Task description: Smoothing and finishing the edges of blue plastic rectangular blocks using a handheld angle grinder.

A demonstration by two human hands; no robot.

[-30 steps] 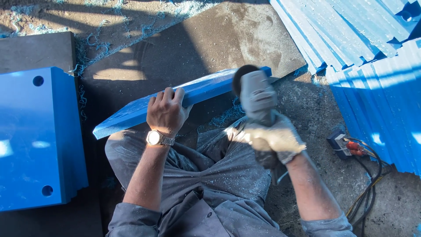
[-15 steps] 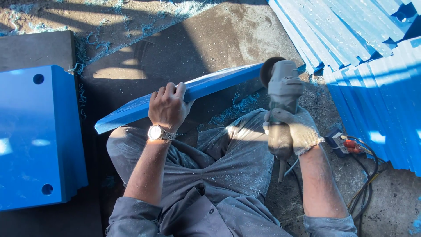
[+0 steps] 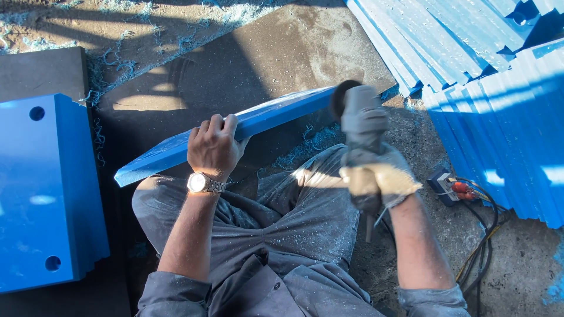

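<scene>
Two hands share one blue panel (image 3: pixel 235 129), propped edge-up across the lap. Left hand (image 3: pixel 214 147): bare fingers (image 3: pixel 217 124) curled over the top edge. Right hand (image 3: pixel 376 170): gloved, closed around a grinder (image 3: pixel 355 111) at the panel's end. Likely hazard: the panel twisting, bringing the wheel toward the bare fingers.

Hard sunlight, deep shadow, sharp focus

Low sun from the upper right lights the stacked blue sheets (image 3: pixel 505 105) and the gloved right hand (image 3: pixel 376 176), with glare patches on the blue block (image 3: pixel 41 194). The person's shadow darkens the floor (image 3: pixel 235 64) in the middle. Detail stays crisp; only the grinder's disc (image 3: pixel 339 97) looks blurred.
</scene>
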